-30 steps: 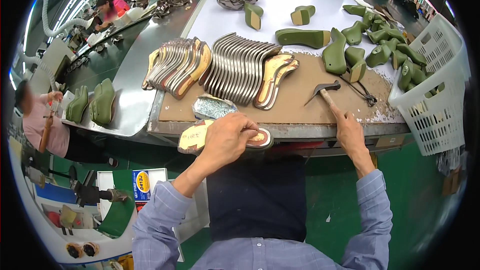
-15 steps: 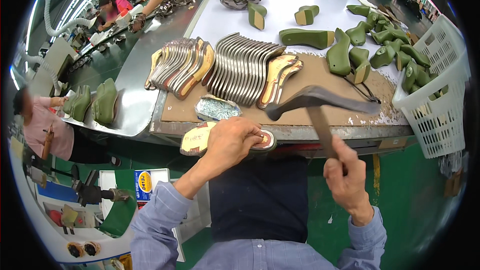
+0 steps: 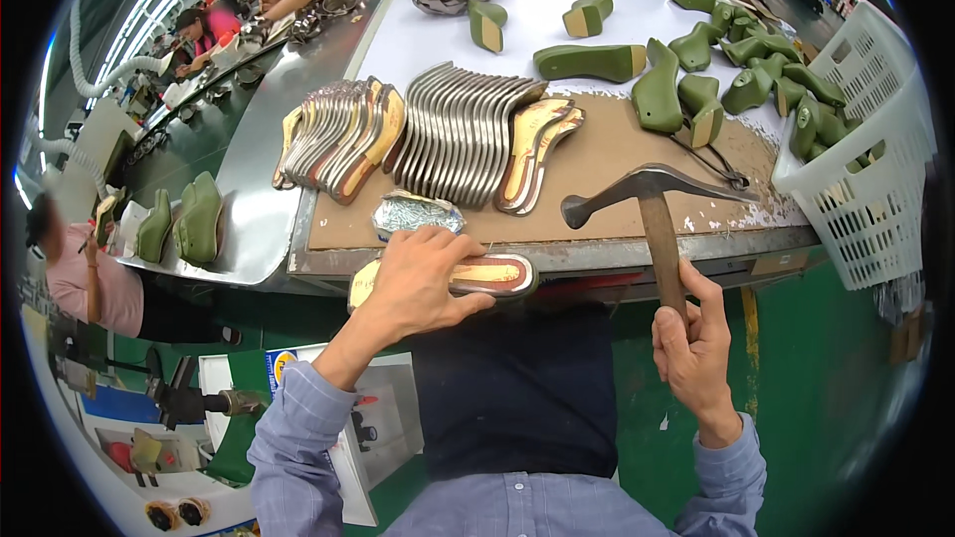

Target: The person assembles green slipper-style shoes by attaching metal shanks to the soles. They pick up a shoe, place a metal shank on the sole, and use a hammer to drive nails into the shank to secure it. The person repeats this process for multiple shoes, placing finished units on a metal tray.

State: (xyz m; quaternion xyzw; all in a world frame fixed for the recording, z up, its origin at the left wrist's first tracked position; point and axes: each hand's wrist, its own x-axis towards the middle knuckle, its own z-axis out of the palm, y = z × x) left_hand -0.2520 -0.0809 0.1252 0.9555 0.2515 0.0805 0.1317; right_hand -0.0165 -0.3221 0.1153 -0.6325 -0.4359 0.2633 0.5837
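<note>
Since half a second ago the hammer (image 3: pixel 652 201) has stayed raised, its head now hanging over the brown board at centre right of the frame, a little higher than before. The right hand (image 3: pixel 693 346) has its grip closed fully round the wooden handle's lower end. The left hand (image 3: pixel 418 283) lies flat, fingers spread, pressing a gold-and-red insole (image 3: pixel 492 274) against the desk (image 3: pixel 607 251) edge at lower centre, unchanged from earlier. Just above it sits a crumpled foil piece (image 3: pixel 416 211). At the right edge a white plastic basket (image 3: pixel 875 189) holds green shoe lasts (image 3: pixel 816 124). Fanned rows of metal-edged insoles (image 3: pixel 458 134) lie further up.
</note>
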